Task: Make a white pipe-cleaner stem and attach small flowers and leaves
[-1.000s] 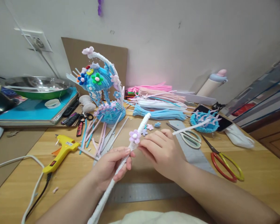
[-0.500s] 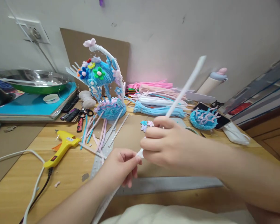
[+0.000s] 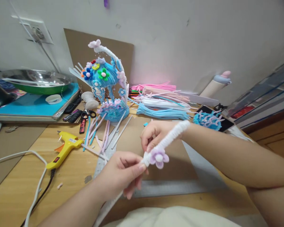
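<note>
A stem wrapped in white pipe cleaner (image 3: pixel 174 135) slants up to the right, with a light purple flower (image 3: pixel 159 158) with a white centre on it. The thumb and fingers of my left hand (image 3: pixel 126 171) pinch its lower end. Behind the stem, my right hand (image 3: pixel 156 134) is closed, its fingertips pressed at the white coil (image 3: pixel 146 158) near that end. Part of the right hand is hidden by the stem. Brown cardboard (image 3: pixel 172 171) lies beneath both hands.
A yellow glue gun (image 3: pixel 66 148) with its cord lies left. Behind stands a blue pipe-cleaner jellyfish (image 3: pixel 105 77) on a blue base. Pipe-cleaner bundles (image 3: pixel 163 112), scissors (image 3: pixel 87 114), a blue fuzzy piece (image 3: pixel 207 120) and a metal bowl (image 3: pixel 35 88) are around.
My right hand has moved up and back, behind the stem. The white stem has tipped down toward me, and the purple flower has come into view.
</note>
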Demonstrator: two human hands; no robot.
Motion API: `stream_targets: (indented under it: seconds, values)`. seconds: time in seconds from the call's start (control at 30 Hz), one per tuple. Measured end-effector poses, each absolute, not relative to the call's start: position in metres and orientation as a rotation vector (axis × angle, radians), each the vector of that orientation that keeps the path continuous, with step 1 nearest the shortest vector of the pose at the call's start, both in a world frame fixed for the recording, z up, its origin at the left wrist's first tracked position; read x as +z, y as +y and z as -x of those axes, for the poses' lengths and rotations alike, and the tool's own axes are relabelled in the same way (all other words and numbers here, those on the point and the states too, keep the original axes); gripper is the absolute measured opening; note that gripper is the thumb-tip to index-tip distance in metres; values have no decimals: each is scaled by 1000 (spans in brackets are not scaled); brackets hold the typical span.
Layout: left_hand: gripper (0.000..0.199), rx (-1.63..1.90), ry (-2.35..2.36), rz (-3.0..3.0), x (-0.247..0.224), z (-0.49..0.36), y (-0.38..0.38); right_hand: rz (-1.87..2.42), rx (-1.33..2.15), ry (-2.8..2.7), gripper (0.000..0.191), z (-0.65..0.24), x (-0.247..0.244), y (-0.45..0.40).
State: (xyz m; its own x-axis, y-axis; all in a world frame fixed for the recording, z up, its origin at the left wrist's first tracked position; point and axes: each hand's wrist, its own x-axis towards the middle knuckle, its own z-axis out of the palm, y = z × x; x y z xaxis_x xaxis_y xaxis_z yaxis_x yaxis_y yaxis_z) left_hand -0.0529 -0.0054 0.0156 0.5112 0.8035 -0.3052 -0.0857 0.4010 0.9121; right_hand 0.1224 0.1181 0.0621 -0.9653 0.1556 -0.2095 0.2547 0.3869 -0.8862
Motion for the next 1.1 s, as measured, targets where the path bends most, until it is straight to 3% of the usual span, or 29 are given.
stream_targets:
  seconds: [0.1,0.17,0.27,0.4,0.53,0.67,0.87,0.97,1.1]
  values:
    - [29,813,865,-927,18,57,2,-683,-1833,2751,25,-131,39,97]
    - [27,872,882,-891,18,58,5,-945,-1696,2982,21,-133,27,75]
    - [25,912,947,-853,16,55,8,-1162,-949,3377,16,-132,19,44]
    - [23,890,1105,-938,15,50,8,-984,305,3490,16,-131,29,21]
    - [24,800,1209,-1051,17,46,4,-665,667,3316,20,-130,60,19]
    - [28,651,1219,-1205,15,40,-3,-359,385,3164,21,-121,92,35]
    - [30,411,993,-1405,16,38,-15,-234,-508,2759,15,-93,110,83]
    - [35,453,917,-1396,20,43,-17,-184,-1118,2483,4,-91,97,106]
    - [32,761,923,-1235,22,53,-14,-400,-1744,2319,24,-106,70,116]
